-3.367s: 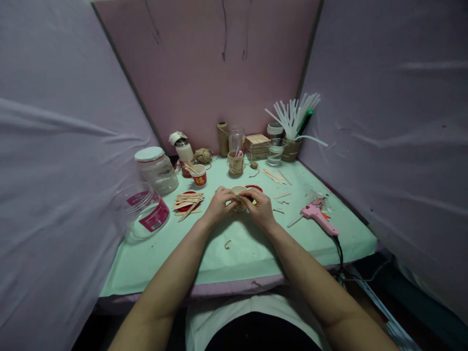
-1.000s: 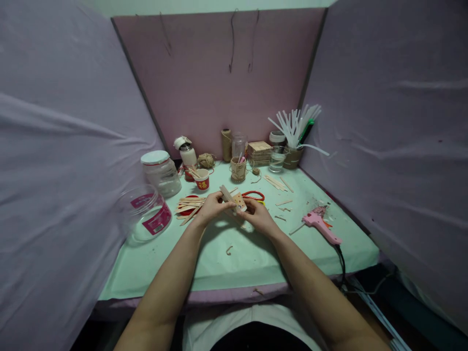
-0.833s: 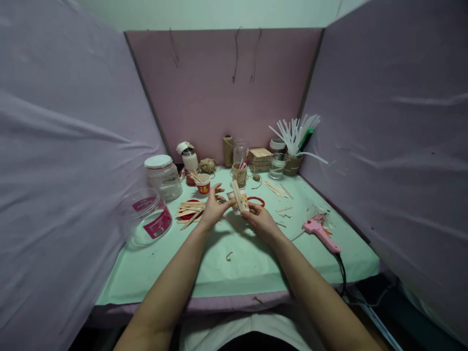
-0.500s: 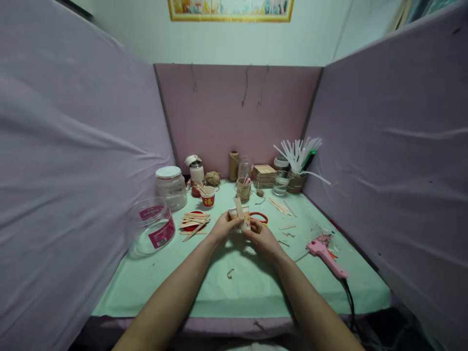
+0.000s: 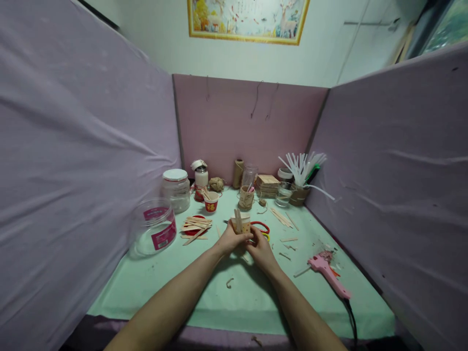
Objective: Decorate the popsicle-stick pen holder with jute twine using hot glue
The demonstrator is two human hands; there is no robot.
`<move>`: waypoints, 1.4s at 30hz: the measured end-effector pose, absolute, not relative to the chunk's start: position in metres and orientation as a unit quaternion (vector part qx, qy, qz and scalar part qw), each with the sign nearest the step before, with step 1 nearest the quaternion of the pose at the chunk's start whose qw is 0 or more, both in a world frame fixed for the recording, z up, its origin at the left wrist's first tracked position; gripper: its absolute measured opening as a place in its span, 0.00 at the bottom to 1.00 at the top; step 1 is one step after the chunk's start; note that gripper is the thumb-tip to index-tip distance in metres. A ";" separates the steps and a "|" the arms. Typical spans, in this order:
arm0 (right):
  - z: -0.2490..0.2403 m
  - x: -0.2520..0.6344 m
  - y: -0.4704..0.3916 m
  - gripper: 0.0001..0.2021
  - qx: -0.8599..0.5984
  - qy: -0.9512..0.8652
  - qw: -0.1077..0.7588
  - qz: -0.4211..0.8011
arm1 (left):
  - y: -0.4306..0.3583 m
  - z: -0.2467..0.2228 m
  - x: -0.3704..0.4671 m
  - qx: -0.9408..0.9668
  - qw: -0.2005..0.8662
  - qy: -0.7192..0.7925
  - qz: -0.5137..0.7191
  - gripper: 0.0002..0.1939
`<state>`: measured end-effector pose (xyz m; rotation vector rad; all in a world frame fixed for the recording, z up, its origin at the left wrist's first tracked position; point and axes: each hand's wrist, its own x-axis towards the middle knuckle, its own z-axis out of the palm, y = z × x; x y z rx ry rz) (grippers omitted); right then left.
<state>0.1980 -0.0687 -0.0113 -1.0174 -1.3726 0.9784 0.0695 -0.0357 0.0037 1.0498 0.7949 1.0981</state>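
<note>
Over the middle of the table, a small paper cup (image 5: 246, 223) with a dotted pattern is held between my two hands. Wooden craft sticks (image 5: 238, 220) stand upright against its near left side and poke above the rim. My left hand (image 5: 231, 240) wraps the cup from the left, its thumb across the front. From the right, my right hand (image 5: 262, 248) has its fingertips closed on the cup's lower side. Scissors (image 5: 262, 226) with red and yellow handles lie just behind my right hand, their blades partly hidden by the cup.
On the left are a clear plastic tub (image 5: 153, 229), a lidded jar (image 5: 176, 191), a red cup (image 5: 211, 202) and piled craft sticks (image 5: 196, 225). A pink glue gun (image 5: 329, 277) with its cord lies right. A twine-wrapped cup (image 5: 246, 197) and glue sticks (image 5: 302, 168) stand behind.
My hands have turned the cup, and two sticks now show side by side where one slanted stick showed before. The whole view has shifted, with more wall visible at the top.
</note>
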 end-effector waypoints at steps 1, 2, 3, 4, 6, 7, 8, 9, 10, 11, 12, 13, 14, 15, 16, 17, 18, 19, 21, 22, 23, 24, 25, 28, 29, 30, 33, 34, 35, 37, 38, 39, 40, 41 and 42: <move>-0.012 0.196 -0.070 0.23 -0.437 -0.605 0.545 0.382 | -0.037 0.003 0.071 0.457 0.649 0.356 0.493 0.39; -0.013 0.195 -0.072 0.23 -0.443 -0.626 0.536 0.352 | -0.039 0.003 0.072 0.453 0.643 0.360 0.503 0.39; -0.014 0.194 -0.073 0.24 -0.449 -0.643 0.527 0.327 | -0.040 0.002 0.073 0.450 0.637 0.362 0.510 0.39; -0.015 0.193 -0.074 0.24 -0.452 -0.656 0.519 0.311 | -0.040 0.001 0.074 0.449 0.633 0.362 0.516 0.38; -0.019 0.192 -0.073 0.26 -0.452 -0.672 0.510 0.291 | -0.039 0.001 0.074 0.449 0.629 0.361 0.522 0.36; -0.020 0.193 -0.072 0.27 -0.451 -0.678 0.507 0.282 | -0.038 0.001 0.073 0.450 0.627 0.362 0.524 0.35; -0.022 0.195 -0.071 0.28 -0.452 -0.683 0.506 0.272 | -0.035 0.003 0.072 0.450 0.621 0.365 0.528 0.34; -0.023 0.197 -0.069 0.29 -0.455 -0.684 0.508 0.260 | -0.032 0.005 0.069 0.450 0.613 0.367 0.536 0.33; -0.024 0.200 -0.068 0.30 -0.461 -0.682 0.511 0.247 | -0.028 0.007 0.066 0.452 0.600 0.370 0.547 0.32; -0.024 0.203 -0.066 0.30 -0.472 -0.677 0.514 0.235 | -0.023 0.011 0.061 0.447 0.587 0.376 0.561 0.31; -0.024 0.206 -0.065 0.28 -0.486 -0.670 0.515 0.223 | -0.018 0.014 0.055 0.432 0.578 0.376 0.581 0.31; -0.023 0.209 -0.064 0.24 -0.504 -0.665 0.509 0.210 | -0.013 0.017 0.049 0.412 0.580 0.375 0.594 0.30; -0.022 0.212 -0.064 0.19 -0.524 -0.666 0.492 0.197 | -0.009 0.021 0.042 0.391 0.588 0.374 0.602 0.29; -0.020 0.213 -0.065 0.13 -0.544 -0.675 0.463 0.185 | -0.005 0.023 0.036 0.376 0.593 0.370 0.608 0.29; -0.019 0.213 -0.067 0.09 -0.560 -0.690 0.424 0.173 | -0.002 0.025 0.031 0.372 0.593 0.369 0.611 0.28; -0.016 0.212 -0.069 0.07 -0.571 -0.708 0.381 0.163 | -0.001 0.026 0.026 0.367 0.592 0.367 0.617 0.28; -0.014 0.209 -0.072 0.07 -0.579 -0.726 0.339 0.154 | 0.000 0.027 0.023 0.364 0.591 0.364 0.621 0.28; -0.011 0.206 -0.075 0.07 -0.583 -0.740 0.302 0.145 | 0.001 0.028 0.020 0.362 0.591 0.363 0.623 0.28; -0.004 0.198 -0.081 0.07 -0.593 -0.757 0.243 0.125 | 0.001 0.028 0.019 0.354 0.597 0.366 0.619 0.27; -0.001 0.194 -0.083 0.07 -0.602 -0.761 0.212 0.119 | 0.001 0.027 0.019 0.346 0.602 0.371 0.616 0.26; 0.002 0.190 -0.084 0.06 -0.611 -0.762 0.180 0.116 | 0.001 0.027 0.019 0.335 0.606 0.375 0.616 0.26; 0.004 0.186 -0.084 0.06 -0.620 -0.761 0.149 0.116 | 0.002 0.027 0.019 0.322 0.611 0.375 0.618 0.25; 0.006 0.182 -0.083 0.06 -0.627 -0.760 0.124 0.119 | 0.002 0.026 0.020 0.309 0.615 0.373 0.622 0.24; 0.009 0.174 -0.077 0.08 -0.631 -0.758 0.091 0.139 | 0.003 0.027 0.019 0.281 0.632 0.355 0.629 0.22; 0.009 0.172 -0.074 0.08 -0.629 -0.758 0.093 0.146 | 0.003 0.027 0.018 0.276 0.637 0.349 0.629 0.21; 0.008 0.171 -0.071 0.08 -0.627 -0.758 0.096 0.153 | 0.003 0.027 0.018 0.273 0.642 0.343 0.629 0.21; 0.008 0.175 -0.063 0.08 -0.620 -0.754 0.123 0.177 | 0.003 0.027 0.016 0.273 0.650 0.331 0.627 0.20; 0.008 0.178 -0.060 0.08 -0.617 -0.752 0.137 0.187 | 0.003 0.027 0.016 0.274 0.650 0.331 0.626 0.20; 0.010 0.182 -0.057 0.07 -0.613 -0.750 0.153 0.197 | 0.003 0.026 0.016 0.276 0.649 0.333 0.626 0.20; 0.014 0.191 -0.049 0.04 -0.603 -0.741 0.197 0.219 | 0.002 0.025 0.017 0.282 0.645 0.336 0.625 0.20; 0.018 0.197 -0.044 0.04 -0.598 -0.735 0.224 0.228 | 0.002 0.024 0.017 0.287 0.644 0.337 0.624 0.21; 0.022 0.201 -0.039 0.05 -0.593 -0.729 0.250 0.232 | 0.001 0.023 0.018 0.294 0.643 0.337 0.621 0.22; 0.026 0.205 -0.034 0.06 -0.583 -0.720 0.286 0.243 | 0.001 0.022 0.020 0.303 0.645 0.338 0.615 0.23; 0.030 0.207 -0.029 0.09 -0.566 -0.706 0.332 0.265 | -0.001 0.021 0.021 0.312 0.648 0.341 0.605 0.24; 0.034 0.208 -0.025 0.10 -0.540 -0.684 0.386 0.301 | -0.002 0.020 0.023 0.323 0.652 0.343 0.594 0.25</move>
